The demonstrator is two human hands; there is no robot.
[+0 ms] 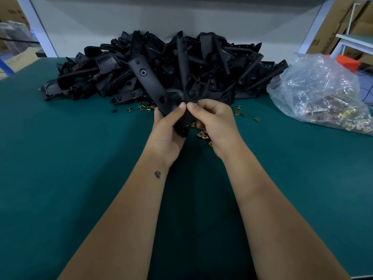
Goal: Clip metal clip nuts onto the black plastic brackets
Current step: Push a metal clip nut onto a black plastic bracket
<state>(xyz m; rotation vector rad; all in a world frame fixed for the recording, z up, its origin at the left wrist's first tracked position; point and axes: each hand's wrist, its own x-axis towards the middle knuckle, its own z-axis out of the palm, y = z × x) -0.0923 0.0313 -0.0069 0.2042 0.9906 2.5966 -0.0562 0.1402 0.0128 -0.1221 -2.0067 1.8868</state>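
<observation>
While both our hands meet above the green table (70, 158), we hold one black bracket (149, 77) up between them, its long arm rising away from us toward the pile of brackets (212, 63) heaped at the far side of the table. Our left hand (167, 128) wraps its fingers around the lower end of the bracket, thumb pressed on top. Our right hand (214, 122) is curled against the same end, thumb tip just beside the left thumb; whether it pinches a clip we cannot tell. Loose metal clips (202, 135) lie scattered on the table under and beyond our hands. A clear plastic bag (323, 87) of more clips sits to the right.
</observation>
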